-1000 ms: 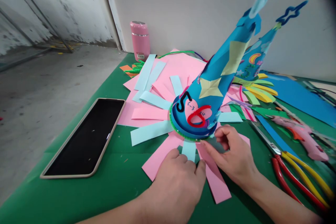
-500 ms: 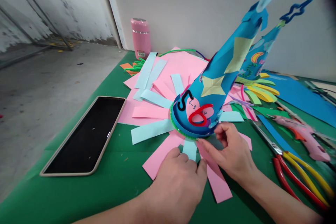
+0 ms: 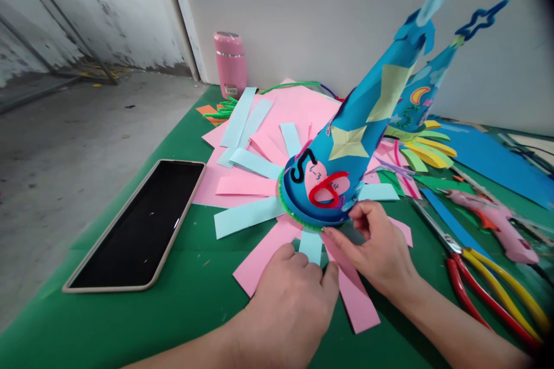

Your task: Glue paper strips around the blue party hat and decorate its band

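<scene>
Green table cover (image 3: 173,323), pale wall behind. Blue cone hat (image 3: 346,144) is leaning up and away rightward, base just beyond your fingertips. Your right hand (image 3: 383,253) is pinching its near rim; your left hand (image 3: 289,297), fingers curled, is pressing the pink strip (image 3: 359,305).

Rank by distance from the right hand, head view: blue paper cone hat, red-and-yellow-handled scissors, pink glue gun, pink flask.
1. Blue paper cone hat: its rim is at the right hand fingertips.
2. Red-and-yellow-handled scissors: just to the right.
3. Pink glue gun: further right.
4. Pink flask: far left, by the wall.
</scene>
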Action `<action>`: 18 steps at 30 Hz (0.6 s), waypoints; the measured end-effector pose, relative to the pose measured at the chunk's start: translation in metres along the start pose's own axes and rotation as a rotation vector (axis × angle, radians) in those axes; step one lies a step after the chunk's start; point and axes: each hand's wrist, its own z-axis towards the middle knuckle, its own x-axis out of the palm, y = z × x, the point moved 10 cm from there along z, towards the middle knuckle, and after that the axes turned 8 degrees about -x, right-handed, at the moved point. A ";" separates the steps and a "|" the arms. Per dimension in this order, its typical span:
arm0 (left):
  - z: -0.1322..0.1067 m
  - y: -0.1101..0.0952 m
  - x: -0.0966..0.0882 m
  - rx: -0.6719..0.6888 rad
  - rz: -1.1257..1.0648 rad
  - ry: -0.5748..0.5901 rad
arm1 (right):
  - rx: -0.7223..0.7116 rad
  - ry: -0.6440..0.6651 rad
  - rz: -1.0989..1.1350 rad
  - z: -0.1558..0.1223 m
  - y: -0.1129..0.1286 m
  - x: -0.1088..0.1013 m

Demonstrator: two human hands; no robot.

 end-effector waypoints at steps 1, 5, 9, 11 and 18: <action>0.000 0.000 0.000 0.002 0.003 0.004 | 0.001 0.002 0.015 0.000 0.000 0.000; -0.001 -0.002 0.004 0.020 0.018 0.056 | -0.010 0.010 0.065 0.000 0.000 0.002; 0.000 -0.002 0.005 0.017 0.023 0.059 | -0.027 0.006 0.013 0.001 0.003 0.000; 0.000 -0.002 0.003 0.020 0.018 0.043 | -0.025 0.005 -0.012 0.001 0.003 0.000; -0.001 -0.001 0.000 0.014 0.021 -0.004 | -0.021 -0.007 -0.042 0.002 0.004 0.001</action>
